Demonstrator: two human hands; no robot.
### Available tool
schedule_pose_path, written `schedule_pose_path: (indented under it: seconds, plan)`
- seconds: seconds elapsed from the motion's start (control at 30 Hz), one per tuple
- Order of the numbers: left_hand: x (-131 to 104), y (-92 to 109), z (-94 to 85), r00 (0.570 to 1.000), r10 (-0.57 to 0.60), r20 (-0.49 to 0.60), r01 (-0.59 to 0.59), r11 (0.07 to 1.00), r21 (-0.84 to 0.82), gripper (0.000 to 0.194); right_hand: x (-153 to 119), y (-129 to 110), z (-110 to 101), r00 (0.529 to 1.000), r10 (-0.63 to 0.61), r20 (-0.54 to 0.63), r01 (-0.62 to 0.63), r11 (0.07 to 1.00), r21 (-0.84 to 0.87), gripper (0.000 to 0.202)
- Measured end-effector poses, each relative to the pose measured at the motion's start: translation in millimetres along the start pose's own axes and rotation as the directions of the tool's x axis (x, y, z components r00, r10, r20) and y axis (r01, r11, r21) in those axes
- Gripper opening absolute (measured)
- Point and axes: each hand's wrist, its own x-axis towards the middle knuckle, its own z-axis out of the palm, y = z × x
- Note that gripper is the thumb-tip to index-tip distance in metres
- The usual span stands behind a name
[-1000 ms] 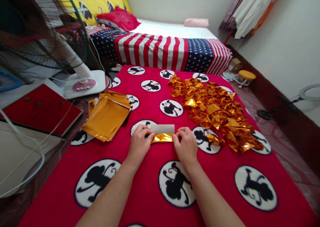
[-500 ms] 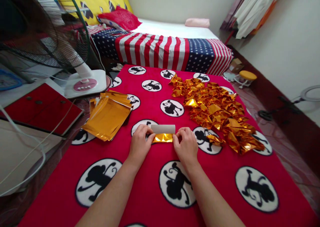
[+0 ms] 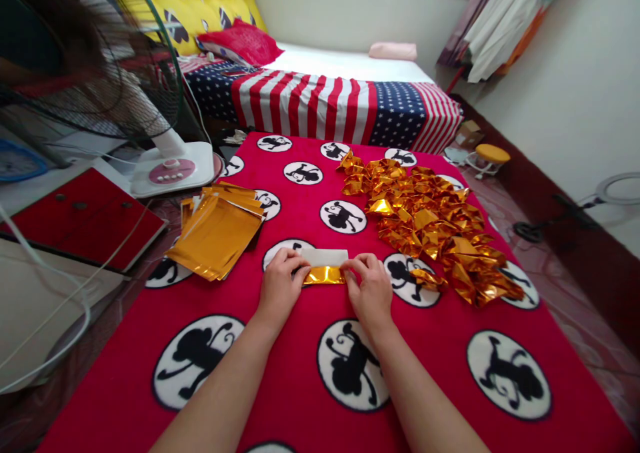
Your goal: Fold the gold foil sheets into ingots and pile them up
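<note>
A partly folded foil sheet lies on the red cloth, its gold band nearest me and a pale, whitish strip along its far side. My left hand pinches its left end between thumb and fingers. At the right end, my right hand grips it the same way. A stack of flat gold sheets is to the left of my hands. On the right lies a heap of folded gold foil pieces, with one small piece close to my right hand.
The table's red cloth has round monkey prints. A fan stands at the left beside a red panel. Behind the table is a bed with a striped and starred cover. A yellow-topped stool is at the right.
The far strip of the sheet looks flatter and paler than before. My right hand's fingers have shifted slightly left and inward over the sheet's end. The camera view has moved a little.
</note>
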Motion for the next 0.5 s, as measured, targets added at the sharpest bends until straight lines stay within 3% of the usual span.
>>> schedule_pose_path:
  seconds: [0.3,0.5]
  plan:
    - [4.8,3.6,-3.5,0.996,-0.061,0.070,0.058,0.997,0.041,0.016,-2.7,-10.4,0.6,0.998,0.049,-0.029,-0.051,0.996,-0.071,0.005]
    - [2.1,6.9,-6.2,0.997,-0.044,0.071,0.041,0.998,0.039,0.016,-4.4,-13.6,1.4,0.997,0.068,-0.027,-0.070,0.993,-0.094,0.009]
